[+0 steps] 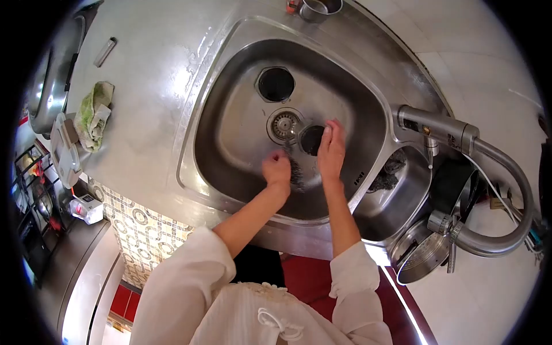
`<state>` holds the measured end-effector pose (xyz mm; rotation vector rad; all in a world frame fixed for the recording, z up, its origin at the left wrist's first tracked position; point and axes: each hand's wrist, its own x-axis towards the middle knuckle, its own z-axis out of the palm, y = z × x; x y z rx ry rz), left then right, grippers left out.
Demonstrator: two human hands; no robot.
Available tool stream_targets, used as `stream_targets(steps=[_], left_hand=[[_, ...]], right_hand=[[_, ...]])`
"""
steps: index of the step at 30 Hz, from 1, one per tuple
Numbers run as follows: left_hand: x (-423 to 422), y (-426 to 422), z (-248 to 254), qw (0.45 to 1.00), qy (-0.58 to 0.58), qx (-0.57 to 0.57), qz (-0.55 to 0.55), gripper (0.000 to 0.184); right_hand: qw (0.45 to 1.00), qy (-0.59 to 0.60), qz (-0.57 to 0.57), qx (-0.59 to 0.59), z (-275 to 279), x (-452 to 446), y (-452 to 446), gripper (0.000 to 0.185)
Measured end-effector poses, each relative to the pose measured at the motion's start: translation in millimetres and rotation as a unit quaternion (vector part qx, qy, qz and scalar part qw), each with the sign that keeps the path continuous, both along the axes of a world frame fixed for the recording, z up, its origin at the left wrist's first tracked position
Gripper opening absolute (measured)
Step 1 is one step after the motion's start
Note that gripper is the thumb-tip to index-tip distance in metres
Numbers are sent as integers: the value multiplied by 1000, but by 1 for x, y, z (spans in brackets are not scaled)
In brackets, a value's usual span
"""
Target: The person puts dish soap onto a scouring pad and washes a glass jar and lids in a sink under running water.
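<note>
In the sink, my left hand is closed in a fist beside a brush with dark bristles, and seems to grip it. My right hand holds a small clear-walled jar with a dark round face, tilted near the drain. Its fingers lie along the jar's right side. A second jar with a clear, many-sided rim and a dark round middle rests on the sink floor above the drain.
A metal faucet with a curved hose stands at right. Dark scrubbing material lies in the small side basin. A metal pan is beyond it. A green-white cloth lies on the left counter; a metal bowl sits behind the sink.
</note>
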<state>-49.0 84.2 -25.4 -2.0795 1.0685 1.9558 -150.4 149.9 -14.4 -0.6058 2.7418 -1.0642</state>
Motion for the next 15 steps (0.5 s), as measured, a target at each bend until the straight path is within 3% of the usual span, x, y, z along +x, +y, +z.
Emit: stream_targets(steps=[2, 3, 5, 6, 8, 11, 14, 15], left_hand=[[-5, -16, 11, 984, 91, -155, 18, 21], [-13, -16, 6, 984, 90, -155, 16, 21], [-40, -18, -10, 922, 281, -241, -114, 25], [-53, -26, -18, 922, 279, -242, -112, 25], [-71, -42, -31, 921, 317, 54, -221, 31], [-73, -38, -57, 929, 282, 11, -240, 32], [-55, -35, -10, 930, 262, -37, -255, 33], [-45, -28, -4, 919, 314, -39, -236, 32]], right_hand=[[999, 1, -44, 2, -2, 9, -11, 29], [996, 2, -88, 6, -4, 15, -17, 30], [995, 24, -91, 31, -9, 23, -19, 30], [993, 46, -93, 57, -13, 24, -20, 31], [987, 73, -118, 77, -18, 23, -17, 28], [994, 82, -76, 18, -14, 18, -10, 28], [993, 83, -78, 14, -17, 16, -8, 27], [993, 92, -68, 35, -24, 16, -2, 27]])
